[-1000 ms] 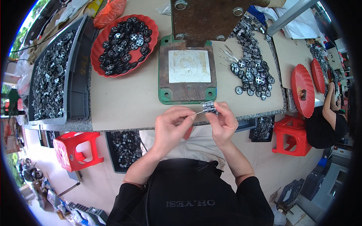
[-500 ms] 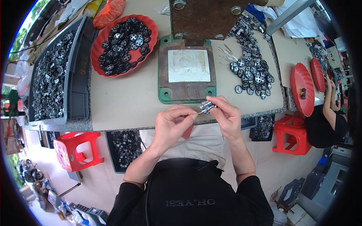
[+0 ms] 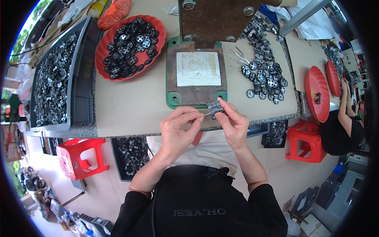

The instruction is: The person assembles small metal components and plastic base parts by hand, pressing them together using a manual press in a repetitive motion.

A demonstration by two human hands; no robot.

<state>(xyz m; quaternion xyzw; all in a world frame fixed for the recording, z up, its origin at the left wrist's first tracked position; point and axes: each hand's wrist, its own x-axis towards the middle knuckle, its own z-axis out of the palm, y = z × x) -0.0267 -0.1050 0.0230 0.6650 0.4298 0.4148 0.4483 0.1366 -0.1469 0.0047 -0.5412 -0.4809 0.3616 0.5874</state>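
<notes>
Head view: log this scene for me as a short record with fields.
Left hand: pinches a thin pin
Right hand: grips a grey block
Pin and block: pin points at block; insertion unclear
Ahead: green base, white pad on it
Left of base: red plate of black wheels; grey bin farther left
Right of base: loose wheels, loose pins

I am wearing a black short-sleeved top (image 3: pixel 189 189) and a pale beige lower garment (image 3: pixel 189 156). Grey lettering (image 3: pixel 199 213) is crossing the top's front; a black cord (image 3: pixel 153 205) is running along its left side.
</notes>
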